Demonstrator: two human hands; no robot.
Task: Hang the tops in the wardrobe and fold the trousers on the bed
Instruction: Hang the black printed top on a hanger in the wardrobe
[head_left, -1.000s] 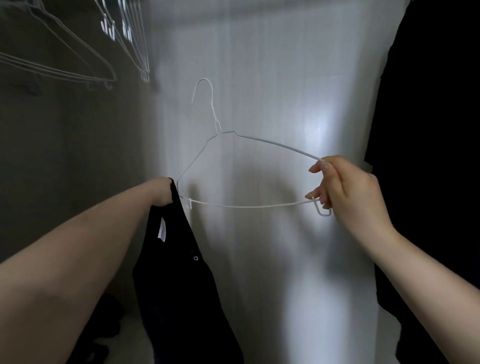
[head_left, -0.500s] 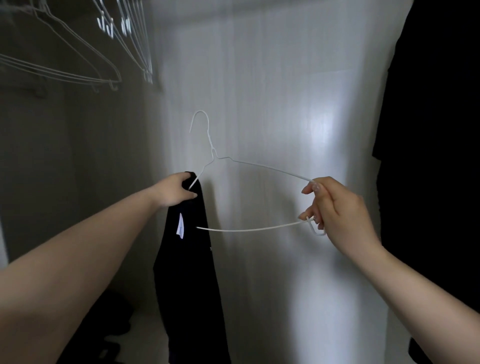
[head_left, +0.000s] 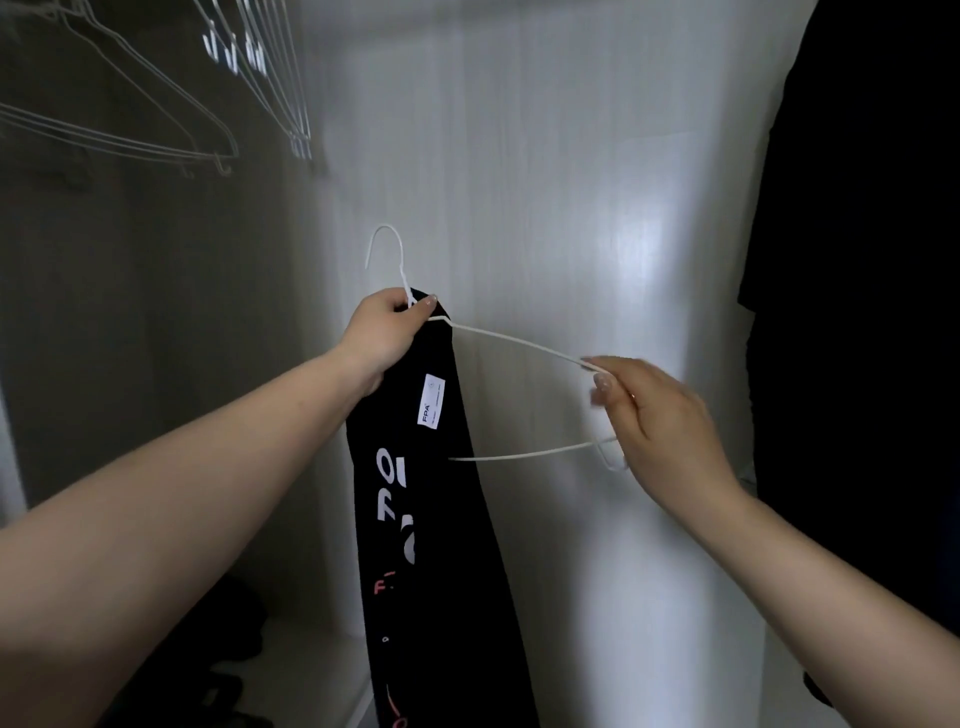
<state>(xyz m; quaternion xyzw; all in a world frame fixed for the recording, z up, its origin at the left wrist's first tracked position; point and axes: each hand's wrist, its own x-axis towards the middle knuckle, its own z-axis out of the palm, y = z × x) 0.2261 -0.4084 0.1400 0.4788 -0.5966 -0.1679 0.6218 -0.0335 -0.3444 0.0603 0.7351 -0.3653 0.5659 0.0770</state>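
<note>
Now you hold the white wire hanger (head_left: 511, 347) in front of the wardrobe's pale back wall (head_left: 571, 156), below the empty hangers (head_left: 156, 119) strung along the top left. Your left hand (head_left: 387, 332) grips the hanger's neck just under the hook, and the same grip gathers the top of the black top (head_left: 431, 519), which hangs straight down from there in a narrow bunch, its white label facing you. Your right hand (head_left: 654, 415) pinches the hanger's right shoulder end between thumb and fingers.

To do this well, I judge you should keep the neck steady with the left hand and feed the right shoulder of the wire into the garment's opening, then spread the fabric along both arms so it sits level before you lift the hook to the rail.

Much is hard to read. The hanger's left arm is hidden behind the cloth, so you cannot tell whether it is already inside the top. The rail itself is cut off above. Dark clothing (head_left: 857, 312) fills the right edge without detail, and dim shapes on the wardrobe floor (head_left: 291, 670) at lower left cannot be identified.
</note>
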